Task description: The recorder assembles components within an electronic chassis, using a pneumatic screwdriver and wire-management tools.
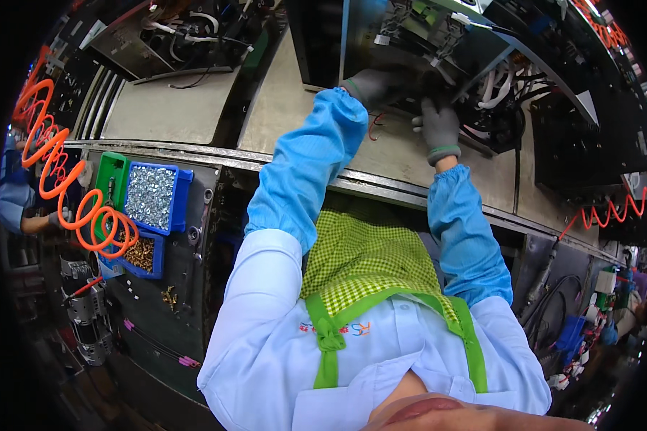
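A metal equipment housing (402, 54) with cables and dark parts inside stands on the bench in front of me. My left hand (370, 86), in a grey glove, reaches to its lower front; the fingers are blurred and lost against the dark interior. To the right, my right hand (439, 126), also gloved in grey, is at the housing's lower edge with fingers stretched and apart, holding nothing visible. A thin red wire (374, 128) hangs onto the bench between both hands. White and black cables (497, 82) bunch at the right of the housing.
On the left side table are a blue bin of silvery fasteners (151, 195), a blue bin of brass-coloured fasteners (140, 253) and a green bin (111, 183). An orange coiled hose (54, 169) hangs beside them. Another housing (169, 43) stands back left; a co-worker's arm (32, 224) shows far left.
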A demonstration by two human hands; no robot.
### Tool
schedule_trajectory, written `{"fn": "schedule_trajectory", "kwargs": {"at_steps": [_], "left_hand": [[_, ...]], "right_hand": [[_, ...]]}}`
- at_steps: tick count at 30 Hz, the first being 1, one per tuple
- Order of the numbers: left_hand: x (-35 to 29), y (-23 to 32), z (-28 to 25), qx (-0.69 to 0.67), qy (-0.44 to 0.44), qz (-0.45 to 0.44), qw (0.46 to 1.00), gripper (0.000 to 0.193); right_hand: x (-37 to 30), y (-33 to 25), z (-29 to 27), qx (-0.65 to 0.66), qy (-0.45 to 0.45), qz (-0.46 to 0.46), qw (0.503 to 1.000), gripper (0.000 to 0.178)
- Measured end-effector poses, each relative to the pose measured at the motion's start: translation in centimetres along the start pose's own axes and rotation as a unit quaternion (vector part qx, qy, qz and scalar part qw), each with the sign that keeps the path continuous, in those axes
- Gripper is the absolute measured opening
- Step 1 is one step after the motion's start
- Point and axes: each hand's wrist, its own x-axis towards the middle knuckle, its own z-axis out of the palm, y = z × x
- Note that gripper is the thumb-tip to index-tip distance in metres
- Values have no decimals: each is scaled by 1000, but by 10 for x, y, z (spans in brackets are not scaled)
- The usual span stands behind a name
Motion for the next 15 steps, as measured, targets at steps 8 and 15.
{"fn": "schedule_trajectory", "kwargs": {"at_steps": [8, 15], "left_hand": [[5, 4, 16, -478, 34, -257, 839, 35], [9, 2, 34, -151, 88, -99, 980, 31]], "right_hand": [[7, 1, 2, 154, -40, 50, 986, 30], [2, -4, 1, 224, -42, 40, 973, 27]]}}
